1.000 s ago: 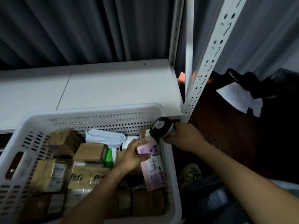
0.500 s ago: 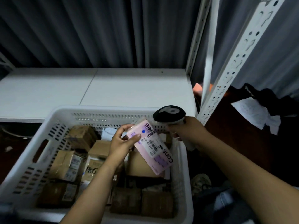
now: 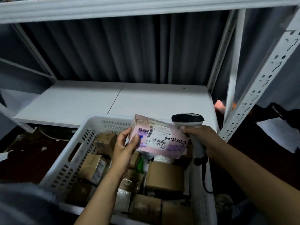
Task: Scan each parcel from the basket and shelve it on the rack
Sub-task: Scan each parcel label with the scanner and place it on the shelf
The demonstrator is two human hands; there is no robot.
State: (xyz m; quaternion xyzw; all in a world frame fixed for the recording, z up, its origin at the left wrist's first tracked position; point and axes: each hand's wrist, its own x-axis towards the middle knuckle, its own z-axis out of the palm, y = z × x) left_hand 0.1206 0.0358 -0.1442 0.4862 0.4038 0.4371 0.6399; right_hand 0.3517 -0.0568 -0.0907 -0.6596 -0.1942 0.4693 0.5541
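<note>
- Where the pink carton (image 3: pixel 159 140) tilts toward the camera, its print reads upside down & only in part: "Cont" at the right end, a few digits. The rest of its white shipping label (image 3: pixel 160 132) is too blurred to read.
- Left hand (image 3: pixel 125 146) pinches the carton's left end, thumb on the top face. The other fingers curl behind it, tips mostly hidden.
- Right hand (image 3: pixel 203 137) is clenched round the grip of a barcode scanner (image 3: pixel 188 119). The black head sits just beside the carton's far right corner; scan window not visible.
- Scanner cable (image 3: pixel 205 181) drops along the basket's right wall, its end lost in the dark.
- A dark blurred shape (image 3: pixel 24 205) covers the near left corner; can't tell what it is.
- The carton is held above the far part of the white perforated basket (image 3: pixel 73 159), on the near side of the rack shelf (image 3: pixel 154 98).
- In the basket: many brown cardboard parcels (image 3: pixel 164 176), some w/ labels, a white padded mailer (image 3: pixel 124 198), and a green item (image 3: pixel 140 164) mostly hidden btw boxes.
- The rack's perforated upright (image 3: pixel 259 82) stands at right. The upper shelf edge (image 3: pixel 113 8) is cut off by the top of the view, w/ a grey curtain (image 3: pixel 129 46) behind.
</note>
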